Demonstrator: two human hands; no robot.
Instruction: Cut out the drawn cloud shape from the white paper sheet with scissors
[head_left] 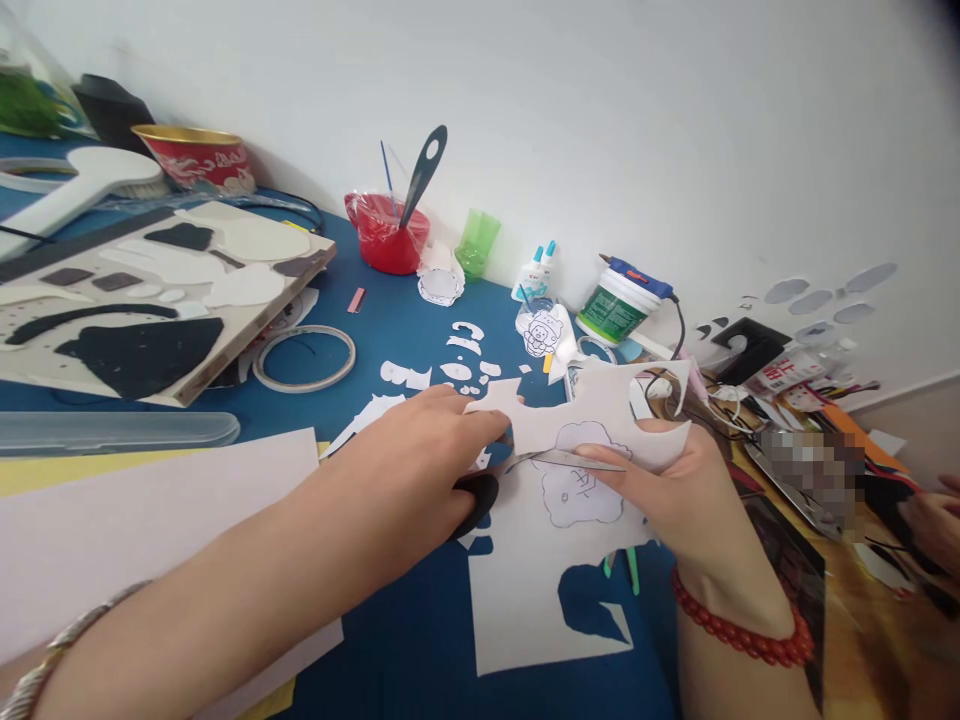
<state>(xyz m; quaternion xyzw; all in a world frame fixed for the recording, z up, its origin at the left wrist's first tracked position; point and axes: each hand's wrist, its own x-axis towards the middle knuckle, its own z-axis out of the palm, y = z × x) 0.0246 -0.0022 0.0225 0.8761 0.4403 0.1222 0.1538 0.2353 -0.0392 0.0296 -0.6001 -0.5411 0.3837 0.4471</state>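
Note:
My left hand (442, 440) is wrapped round the black handle of a pair of scissors (476, 500). The scissors' metal blades reach right across a white sheet with cut-outs along its edges (517, 570). On that sheet a cloud-like outline with a small drawing (581, 490) is marked in dark lines. My right hand (675, 490) grips the sheet at its right side, thumb on top near the blade tip. The fingers beneath the sheet are hidden. Small white cut pieces (456, 370) lie on the blue tabletop beyond my left hand.
A board with black and white shapes (150, 290) stands at left beside a tape roll (304, 358). Along the wall are a red pot (386, 235), glue bottles (534, 272) and a green-white tub (619, 305). Another person's hand (937, 520) shows at far right.

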